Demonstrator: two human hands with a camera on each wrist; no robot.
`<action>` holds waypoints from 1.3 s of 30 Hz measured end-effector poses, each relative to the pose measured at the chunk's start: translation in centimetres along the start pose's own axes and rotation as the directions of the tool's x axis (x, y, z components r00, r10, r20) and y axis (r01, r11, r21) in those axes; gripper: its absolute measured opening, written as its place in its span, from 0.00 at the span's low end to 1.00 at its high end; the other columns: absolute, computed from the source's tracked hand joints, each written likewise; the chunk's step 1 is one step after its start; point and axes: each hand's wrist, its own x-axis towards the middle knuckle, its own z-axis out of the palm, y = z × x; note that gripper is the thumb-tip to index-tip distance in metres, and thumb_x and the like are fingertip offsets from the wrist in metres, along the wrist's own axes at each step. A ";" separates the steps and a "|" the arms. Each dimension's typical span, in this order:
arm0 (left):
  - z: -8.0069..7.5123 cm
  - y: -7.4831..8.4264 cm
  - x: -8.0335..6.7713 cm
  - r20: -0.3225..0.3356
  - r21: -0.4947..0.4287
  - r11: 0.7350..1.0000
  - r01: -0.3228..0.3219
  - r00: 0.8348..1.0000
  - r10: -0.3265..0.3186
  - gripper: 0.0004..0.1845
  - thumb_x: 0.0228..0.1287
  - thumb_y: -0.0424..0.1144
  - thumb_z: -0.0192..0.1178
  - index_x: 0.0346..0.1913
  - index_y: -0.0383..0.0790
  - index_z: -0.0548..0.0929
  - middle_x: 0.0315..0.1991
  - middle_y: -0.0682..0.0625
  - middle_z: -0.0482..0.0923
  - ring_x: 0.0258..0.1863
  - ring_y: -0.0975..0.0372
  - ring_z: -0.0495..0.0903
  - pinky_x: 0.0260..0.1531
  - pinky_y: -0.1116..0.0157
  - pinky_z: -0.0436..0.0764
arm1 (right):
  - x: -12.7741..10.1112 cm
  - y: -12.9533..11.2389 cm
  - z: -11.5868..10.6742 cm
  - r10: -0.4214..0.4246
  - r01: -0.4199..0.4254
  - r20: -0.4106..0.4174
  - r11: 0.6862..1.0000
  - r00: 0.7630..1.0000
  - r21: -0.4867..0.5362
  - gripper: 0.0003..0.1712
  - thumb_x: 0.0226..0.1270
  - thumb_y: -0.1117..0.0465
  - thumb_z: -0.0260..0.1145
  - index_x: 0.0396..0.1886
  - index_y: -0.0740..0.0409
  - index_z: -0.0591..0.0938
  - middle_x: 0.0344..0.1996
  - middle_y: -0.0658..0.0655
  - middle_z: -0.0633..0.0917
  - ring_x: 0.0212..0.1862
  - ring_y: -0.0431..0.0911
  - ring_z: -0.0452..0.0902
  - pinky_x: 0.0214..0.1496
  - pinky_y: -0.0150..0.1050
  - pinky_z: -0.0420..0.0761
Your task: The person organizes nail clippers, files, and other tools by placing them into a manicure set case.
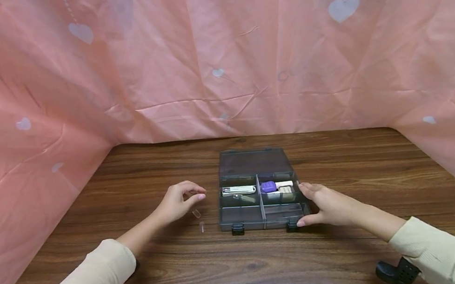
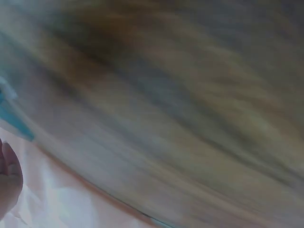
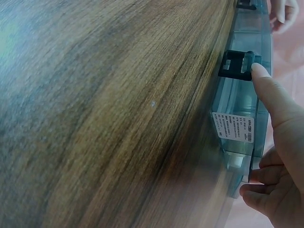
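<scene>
A smoky clear compartment box [image 1: 240, 214] lies open on the wooden table, its lid folded back. My right hand [image 1: 331, 202] holds the box's near right corner, the thumb at a black latch [image 3: 236, 65] and the other fingers along the side. To the left of the box, my left hand [image 1: 183, 201] hovers low with loosely bent fingers and nothing visible between them. Just below it lie a clear nail tip [image 1: 196, 214] and a second clear nail tip [image 1: 202, 227]. Inside the box are a nail clipper [image 1: 238, 190] and a purple nail polish bottle [image 1: 268, 187].
A white-capped bottle [image 1: 286, 189] lies beside the purple one. A white printed label [image 3: 233, 127] is on the box. Pink curtain [image 1: 234, 57] with hearts surrounds the table [image 1: 208, 270] at the back and sides. The left wrist view is badly blurred.
</scene>
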 end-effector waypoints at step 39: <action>-0.6 -3.2 -2.3 0.199 0.118 0.991 -0.068 0.979 0.043 0.09 0.52 0.34 0.67 0.38 0.37 0.85 0.34 0.50 0.82 0.38 0.60 0.78 0.38 0.68 0.76 | -0.1 -0.1 -0.2 0.003 -0.003 -0.004 1.000 1.000 0.004 0.56 0.50 0.34 0.65 0.61 0.80 0.65 0.60 0.78 0.68 0.63 0.69 0.63 0.59 0.59 0.69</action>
